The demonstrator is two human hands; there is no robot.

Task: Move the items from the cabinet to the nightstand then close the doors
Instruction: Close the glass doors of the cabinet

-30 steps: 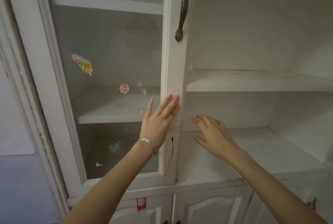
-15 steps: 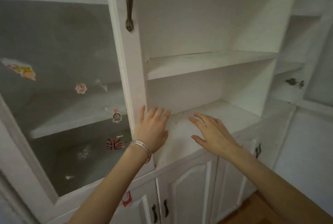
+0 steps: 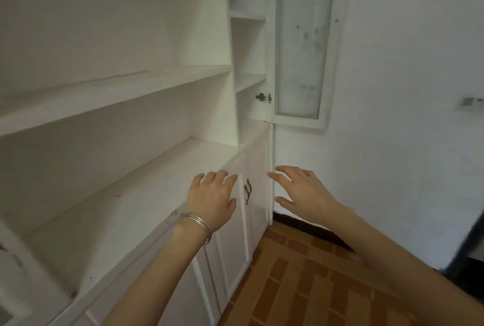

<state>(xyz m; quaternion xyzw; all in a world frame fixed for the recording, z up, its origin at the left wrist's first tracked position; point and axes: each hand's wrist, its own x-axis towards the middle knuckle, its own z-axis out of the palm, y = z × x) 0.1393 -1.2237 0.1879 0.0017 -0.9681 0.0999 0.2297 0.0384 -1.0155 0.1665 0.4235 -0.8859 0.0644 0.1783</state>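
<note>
At the cabinet [image 3: 117, 89]: left hand [image 3: 212, 196] and right hand [image 3: 301, 192] empty, fingers spread. Likely door-closing step; next, reach the open glass door [image 3: 301, 37].

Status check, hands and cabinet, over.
Open and empty: left hand, right hand. No items on visible shelves. Far glass door open, nothing blocking it.

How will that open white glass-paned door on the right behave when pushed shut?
The white-framed glass door likely swings rigidly on its metal hinge, probably easily. Being mostly glass, it looks fragile, so pushing its wooden edge seems safer.
</note>
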